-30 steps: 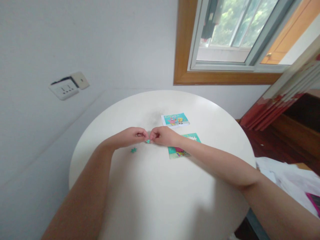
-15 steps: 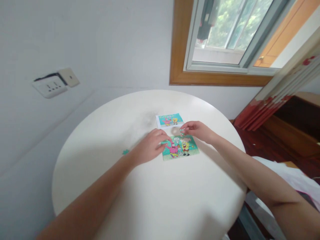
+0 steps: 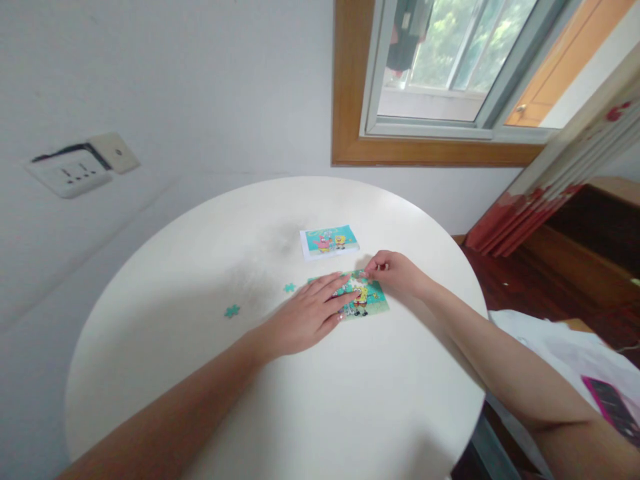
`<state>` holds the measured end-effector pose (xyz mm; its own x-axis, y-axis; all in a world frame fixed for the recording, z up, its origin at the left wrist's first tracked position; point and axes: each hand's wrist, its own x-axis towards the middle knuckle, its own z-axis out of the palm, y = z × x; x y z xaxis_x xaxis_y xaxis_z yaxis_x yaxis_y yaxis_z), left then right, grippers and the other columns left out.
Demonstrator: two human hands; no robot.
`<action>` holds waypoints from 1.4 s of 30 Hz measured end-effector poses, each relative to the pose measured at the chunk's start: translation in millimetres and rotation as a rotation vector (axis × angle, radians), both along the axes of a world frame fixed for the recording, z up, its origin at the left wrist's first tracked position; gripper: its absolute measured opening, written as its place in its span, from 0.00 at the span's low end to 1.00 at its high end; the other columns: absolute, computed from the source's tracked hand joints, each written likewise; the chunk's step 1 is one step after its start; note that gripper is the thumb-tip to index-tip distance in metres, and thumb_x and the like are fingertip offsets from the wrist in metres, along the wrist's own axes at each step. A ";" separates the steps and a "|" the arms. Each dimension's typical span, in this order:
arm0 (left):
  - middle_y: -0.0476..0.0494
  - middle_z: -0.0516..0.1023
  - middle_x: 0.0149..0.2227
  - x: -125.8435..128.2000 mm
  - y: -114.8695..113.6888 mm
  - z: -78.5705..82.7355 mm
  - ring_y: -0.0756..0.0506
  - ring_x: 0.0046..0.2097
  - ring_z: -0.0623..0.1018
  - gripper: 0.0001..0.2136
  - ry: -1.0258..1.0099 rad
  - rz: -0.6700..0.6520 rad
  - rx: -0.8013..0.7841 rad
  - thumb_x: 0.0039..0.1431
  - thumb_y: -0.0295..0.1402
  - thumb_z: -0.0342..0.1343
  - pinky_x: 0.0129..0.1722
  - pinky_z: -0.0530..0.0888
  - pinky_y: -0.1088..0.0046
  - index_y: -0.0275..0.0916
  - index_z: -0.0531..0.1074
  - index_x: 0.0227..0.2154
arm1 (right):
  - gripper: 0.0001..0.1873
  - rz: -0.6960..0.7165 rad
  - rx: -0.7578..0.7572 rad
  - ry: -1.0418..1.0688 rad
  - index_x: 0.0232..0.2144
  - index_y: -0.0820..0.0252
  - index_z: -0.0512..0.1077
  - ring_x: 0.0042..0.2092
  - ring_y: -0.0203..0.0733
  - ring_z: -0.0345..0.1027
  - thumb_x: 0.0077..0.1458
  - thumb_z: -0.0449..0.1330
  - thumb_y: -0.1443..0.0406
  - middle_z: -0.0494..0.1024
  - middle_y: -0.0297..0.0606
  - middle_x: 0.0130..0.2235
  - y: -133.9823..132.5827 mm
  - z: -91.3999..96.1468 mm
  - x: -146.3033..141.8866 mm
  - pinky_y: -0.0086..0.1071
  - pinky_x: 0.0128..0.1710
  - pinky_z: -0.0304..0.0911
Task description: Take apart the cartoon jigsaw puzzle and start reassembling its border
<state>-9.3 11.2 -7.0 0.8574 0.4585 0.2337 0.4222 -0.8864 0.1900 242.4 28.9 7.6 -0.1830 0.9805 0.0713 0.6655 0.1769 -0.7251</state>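
A colourful cartoon jigsaw puzzle (image 3: 376,301) lies on the white round table, its pieces mostly joined. My left hand (image 3: 313,312) rests flat across its left part, fingers spread, hiding much of the picture. At the puzzle's upper right edge my right hand (image 3: 393,272) pinches a small puzzle piece (image 3: 364,274), largely covered by the fingertips. Two loose green puzzle pieces lie to the left, one puzzle piece (image 3: 289,288) near my left hand and another puzzle piece (image 3: 233,311) farther out. Behind the puzzle is a reference picture card (image 3: 330,241) showing the same cartoon figures.
The round table (image 3: 320,413) stands against a white wall with a socket (image 3: 73,172) at left. A wood-framed window (image 3: 435,152) is above. To the right are a red and white curtain (image 3: 505,223) and a phone-like object with a pink edge (image 3: 613,403) on white cloth.
My left hand has flattened onto the puzzle, and a second loose piece now shows beside it. My right hand has come down to the puzzle's upper edge. The view has shifted slightly.
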 end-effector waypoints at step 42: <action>0.45 0.58 0.65 0.7 1.9 -2.2 0.40 0.65 0.56 0.21 0.051 -0.008 0.009 0.67 0.36 0.43 0.63 0.55 0.54 0.48 0.57 0.62 | 0.13 0.247 0.217 -0.316 0.44 0.58 0.72 0.40 0.40 0.65 0.56 0.58 0.64 0.73 0.39 0.37 -10.2 8.7 6.7 0.35 0.45 0.57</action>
